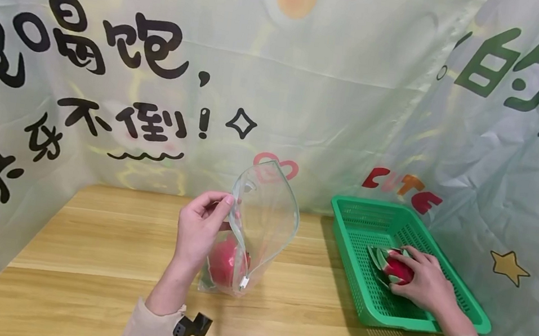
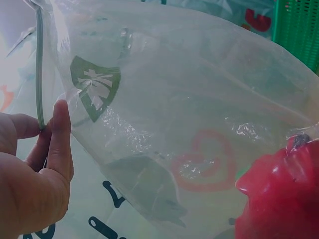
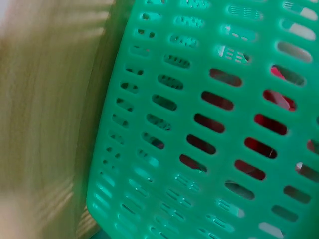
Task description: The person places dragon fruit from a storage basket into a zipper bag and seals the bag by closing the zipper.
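Beige sleeves (image 1: 153,329) lie closest, a black wrist camera (image 1: 197,326) being worn at the left cuff. Beyond, a pale, creased cloth backdrop (image 1: 330,57) is hung, printed with lettering, and below it a smooth, light wood-grain counter (image 1: 102,237) is seen. On the counter's right a rectangular green plastic basket (image 1: 432,326) is set, its walls pierced by rounded slots; its rim is best cleared by a straight lift, so that nothing is snagged. Near the middle, a clear zip bag (image 1: 271,213) is held up, its limp, glossy film bowed into a wide, leaf-shaped mouth, which should be steadied, as it could easily fold inward. The bag's edge is pinched by the left hand (image 1: 200,230), thumb against fingers, with nothing else held. Inside the basket, the fingers of the right hand (image 1: 426,279) are curled round a red dragon fruit (image 1: 396,270); its body probably offers a safer hold than the pointed green scales flaring at one end. Low in the bag, a second dragon fruit (image 1: 222,261) is contained, rounded, crimson and waxy-looking. Smallest, a white zip slider (image 1: 244,283) is fitted at the mouth's near end.
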Motion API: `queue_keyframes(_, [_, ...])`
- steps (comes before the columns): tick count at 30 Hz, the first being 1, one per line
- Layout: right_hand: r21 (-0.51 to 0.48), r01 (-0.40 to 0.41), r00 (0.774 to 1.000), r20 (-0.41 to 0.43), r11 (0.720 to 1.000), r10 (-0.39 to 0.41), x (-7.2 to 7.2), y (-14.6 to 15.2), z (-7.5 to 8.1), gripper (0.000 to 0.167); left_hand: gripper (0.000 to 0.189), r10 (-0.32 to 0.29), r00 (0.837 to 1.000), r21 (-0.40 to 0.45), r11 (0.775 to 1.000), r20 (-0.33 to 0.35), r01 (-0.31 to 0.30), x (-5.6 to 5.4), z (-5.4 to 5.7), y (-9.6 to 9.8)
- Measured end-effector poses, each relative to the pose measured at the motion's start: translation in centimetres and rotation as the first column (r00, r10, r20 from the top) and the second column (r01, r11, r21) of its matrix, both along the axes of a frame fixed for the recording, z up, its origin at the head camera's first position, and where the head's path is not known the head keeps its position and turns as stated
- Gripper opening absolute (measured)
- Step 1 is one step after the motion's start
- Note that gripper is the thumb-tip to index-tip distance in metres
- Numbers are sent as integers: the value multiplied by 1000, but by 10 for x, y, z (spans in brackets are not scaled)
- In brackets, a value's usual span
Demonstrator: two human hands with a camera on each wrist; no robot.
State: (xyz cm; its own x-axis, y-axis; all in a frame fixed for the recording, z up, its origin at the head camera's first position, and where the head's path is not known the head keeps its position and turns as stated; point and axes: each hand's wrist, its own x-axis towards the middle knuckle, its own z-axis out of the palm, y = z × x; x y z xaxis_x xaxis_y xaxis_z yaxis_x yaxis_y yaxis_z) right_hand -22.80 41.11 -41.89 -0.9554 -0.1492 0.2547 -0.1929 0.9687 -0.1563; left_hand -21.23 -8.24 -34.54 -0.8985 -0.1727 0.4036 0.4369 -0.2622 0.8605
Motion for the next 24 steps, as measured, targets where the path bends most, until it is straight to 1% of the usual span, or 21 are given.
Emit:
queue_keyframes(3, [-2,4,1000,6,1000,-4,2,-2,0,74,15,0,1000,1,1000,5,0,0,0,0])
queue_keyframes(7, [-7,0,1000,-16,1000,0,4,-3,0,73,15,-4,1000,4,1000,-1,4,0,0,0])
queue_keyframes(12, [-34,-7,996,-91,999,3,8,-9,5,72,16,-3,1000,1,1000,-4,3,0,0,0])
queue_keyframes(18, [-57,-12,984,-176,998,1,13,-17,11,73,15,-3,1000,-5,1000,0,3,0,-1,0])
queue_keyframes(21, [-62,-18,975,-224,998,3,15,-21,13,74,15,-5,1000,-6,1000,-3,5,0,-1,0])
queue_keyframes(24, [-72,-36,957,-289,997,13,16,-26,16,74,14,-6,1000,-8,1000,-4,6,0,-1,0])
